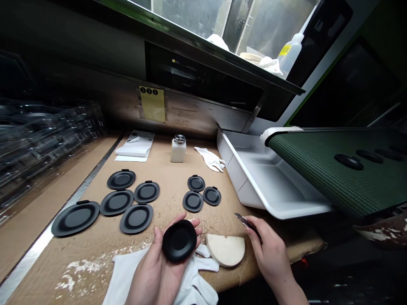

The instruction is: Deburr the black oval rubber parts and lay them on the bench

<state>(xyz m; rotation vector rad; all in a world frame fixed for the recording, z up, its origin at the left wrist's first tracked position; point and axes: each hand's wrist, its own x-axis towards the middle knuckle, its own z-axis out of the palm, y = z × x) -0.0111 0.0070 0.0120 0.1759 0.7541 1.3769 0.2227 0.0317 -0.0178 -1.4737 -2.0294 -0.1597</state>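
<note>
My left hand (159, 262) holds a round black disc part (179, 240) between its fingers, over a white cloth (133, 275) at the near edge of the cardboard-covered bench. My right hand (269, 250) grips a thin dark blade-like tool (243, 220) whose tip points up and left. Between the hands a pale round pad (226, 250) lies on the bench. Several black discs (127, 201) lie flat to the left, and three smaller ones (200, 194) lie in the middle.
A white tray (276, 186) sits right of the bench under a green conveyor belt (333, 169) carrying black parts. A white dispenser bottle (178, 149), a white glove (211, 159) and a packet of wipes (135, 146) stand at the back. Clear plastic trays (41, 140) are stacked left.
</note>
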